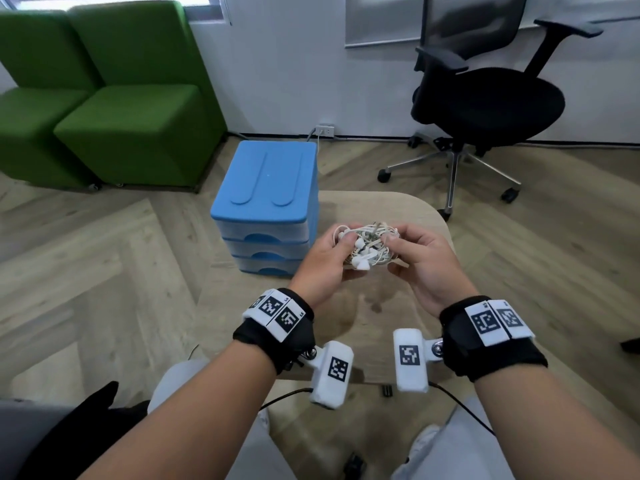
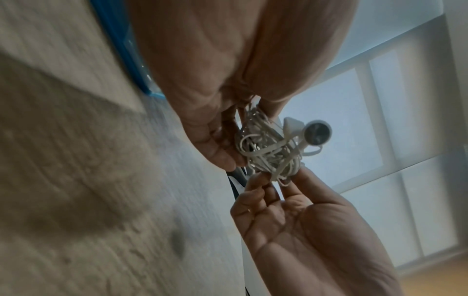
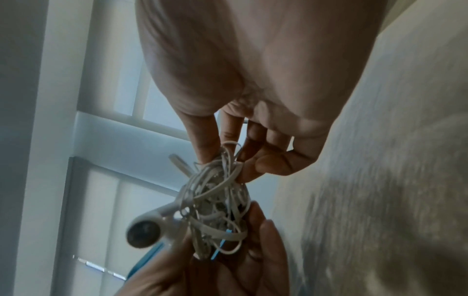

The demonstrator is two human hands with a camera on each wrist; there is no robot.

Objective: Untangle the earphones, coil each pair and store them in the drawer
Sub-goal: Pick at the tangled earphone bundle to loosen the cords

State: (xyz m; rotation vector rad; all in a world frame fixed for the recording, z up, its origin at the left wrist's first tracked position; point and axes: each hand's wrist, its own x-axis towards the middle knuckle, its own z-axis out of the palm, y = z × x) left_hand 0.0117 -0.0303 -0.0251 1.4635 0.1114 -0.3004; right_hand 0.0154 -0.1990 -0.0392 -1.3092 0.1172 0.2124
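A tangled ball of white earphones (image 1: 369,245) hangs between both hands above the small wooden table (image 1: 367,317). My left hand (image 1: 329,254) grips its left side, thumb curled over the top. My right hand (image 1: 412,256) pinches cords on its right side. In the left wrist view the tangle (image 2: 271,152) shows one earbud (image 2: 316,132) sticking out, my left hand (image 2: 222,144) curled on it and the right hand (image 2: 278,186) pinching from below. The right wrist view shows the tangle (image 3: 215,202), an earbud (image 3: 144,233) and my right hand (image 3: 228,160). The blue drawer unit (image 1: 266,206) stands left of the table, all drawers shut.
A black office chair (image 1: 485,109) stands on the floor at the back right. Two green armchairs (image 1: 104,98) line the wall at the back left. A wall socket (image 1: 325,130) with a cable sits behind the drawer unit. My knees are under the table's near edge.
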